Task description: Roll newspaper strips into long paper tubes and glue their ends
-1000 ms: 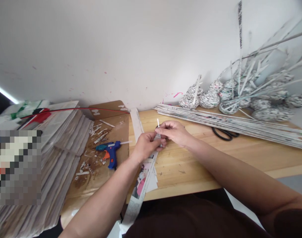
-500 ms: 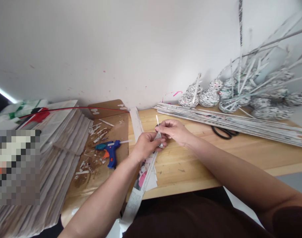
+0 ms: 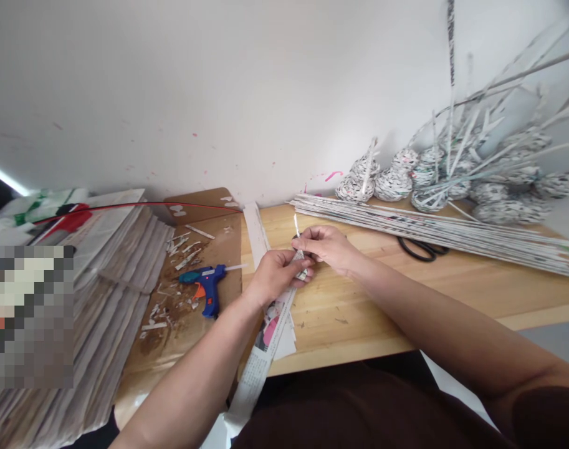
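Observation:
A long newspaper strip (image 3: 255,374) runs from the table's front edge up into my hands, its upper end narrowing between my fingers. My left hand (image 3: 278,274) is closed on it, thumb on top. Just beyond, my right hand (image 3: 324,246) pinches the strip's upper end, fingers curled in. A thin white tip (image 3: 296,223) sticks up past the right fingertips, with a dark bit at its base that I cannot make out. Below my left hand lie more paper strips (image 3: 286,340), partly covered by the held one.
A blue glue gun (image 3: 210,288) rests on brown cardboard (image 3: 225,249) among paper scraps. Stacked newspaper (image 3: 120,268) rises at left. Rolled paper sticks (image 3: 406,227) lie at right over black-handled scissors (image 3: 419,251). Behind them stand woven paper gourd shapes (image 3: 392,184) with protruding sticks.
Both hands keep nearly the same place and grip. The white tip leans slightly differently, and the paper between the fingers has turned a little.

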The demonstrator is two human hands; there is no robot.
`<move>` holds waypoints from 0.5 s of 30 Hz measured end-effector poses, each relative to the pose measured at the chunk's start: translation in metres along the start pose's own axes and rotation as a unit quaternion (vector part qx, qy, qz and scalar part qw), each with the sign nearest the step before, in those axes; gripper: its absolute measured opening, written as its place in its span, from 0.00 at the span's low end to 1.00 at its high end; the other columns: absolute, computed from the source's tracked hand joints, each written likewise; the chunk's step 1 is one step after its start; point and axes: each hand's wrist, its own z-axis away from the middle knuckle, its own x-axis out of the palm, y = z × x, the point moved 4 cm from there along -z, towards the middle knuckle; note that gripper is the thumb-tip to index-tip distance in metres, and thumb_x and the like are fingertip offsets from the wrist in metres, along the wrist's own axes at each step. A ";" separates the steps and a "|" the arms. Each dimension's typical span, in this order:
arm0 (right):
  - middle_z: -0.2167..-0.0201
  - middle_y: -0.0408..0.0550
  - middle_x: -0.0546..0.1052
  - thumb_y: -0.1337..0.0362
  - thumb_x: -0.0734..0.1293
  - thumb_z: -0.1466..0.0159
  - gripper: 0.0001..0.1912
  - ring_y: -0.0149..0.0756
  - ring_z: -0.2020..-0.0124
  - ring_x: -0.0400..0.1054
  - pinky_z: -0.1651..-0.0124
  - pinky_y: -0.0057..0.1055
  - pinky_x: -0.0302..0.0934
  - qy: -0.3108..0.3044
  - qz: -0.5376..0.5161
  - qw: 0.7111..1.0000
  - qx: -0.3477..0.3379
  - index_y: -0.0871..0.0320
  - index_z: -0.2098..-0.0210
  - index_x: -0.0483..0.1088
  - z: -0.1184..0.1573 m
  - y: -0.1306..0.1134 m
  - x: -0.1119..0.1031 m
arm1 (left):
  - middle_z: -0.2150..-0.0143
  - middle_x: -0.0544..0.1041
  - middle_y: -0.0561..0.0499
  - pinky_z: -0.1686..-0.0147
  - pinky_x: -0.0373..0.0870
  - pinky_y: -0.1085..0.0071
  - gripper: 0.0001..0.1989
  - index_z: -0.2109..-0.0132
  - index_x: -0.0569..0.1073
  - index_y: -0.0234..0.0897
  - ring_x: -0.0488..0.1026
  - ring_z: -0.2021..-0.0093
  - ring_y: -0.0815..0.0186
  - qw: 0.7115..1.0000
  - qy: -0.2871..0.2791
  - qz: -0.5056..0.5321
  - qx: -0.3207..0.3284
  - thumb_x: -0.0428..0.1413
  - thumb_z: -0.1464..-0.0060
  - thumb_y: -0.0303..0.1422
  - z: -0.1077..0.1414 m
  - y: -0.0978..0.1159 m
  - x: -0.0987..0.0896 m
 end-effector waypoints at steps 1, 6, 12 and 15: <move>0.86 0.38 0.68 0.54 0.75 0.50 0.17 0.22 0.87 0.57 0.84 0.23 0.51 -0.022 0.001 1.000 0.006 0.60 0.78 0.68 0.000 0.000 0.001 | 0.68 0.78 0.47 0.66 0.75 0.70 0.15 0.65 0.78 0.33 0.75 0.68 0.67 1.000 -0.003 0.004 0.000 0.62 0.51 0.42 0.000 0.000 0.000; 0.86 0.37 0.67 0.55 0.75 0.51 0.18 0.22 0.86 0.56 0.84 0.22 0.50 -0.027 -0.014 0.999 0.024 0.60 0.78 0.67 0.000 0.000 0.001 | 0.68 0.78 0.47 0.66 0.74 0.71 0.16 0.63 0.78 0.32 0.75 0.68 0.68 1.000 -0.010 0.008 -0.013 0.62 0.52 0.42 0.001 -0.001 0.000; 0.84 0.38 0.69 0.52 0.73 0.47 0.17 0.22 0.85 0.55 0.83 0.22 0.47 -0.049 0.010 0.999 0.011 0.60 0.74 0.70 -0.002 0.001 -0.002 | 0.69 0.78 0.48 0.67 0.73 0.73 0.16 0.63 0.78 0.33 0.75 0.68 0.68 1.000 -0.013 0.010 -0.023 0.62 0.52 0.43 0.001 -0.003 -0.001; 0.85 0.38 0.68 0.52 0.73 0.47 0.17 0.23 0.85 0.56 0.82 0.23 0.48 -0.064 0.024 0.997 0.018 0.61 0.73 0.72 -0.002 0.002 -0.001 | 0.70 0.78 0.49 0.67 0.73 0.73 0.16 0.63 0.78 0.32 0.74 0.69 0.69 0.999 -0.017 0.009 -0.030 0.63 0.53 0.42 0.001 -0.003 0.001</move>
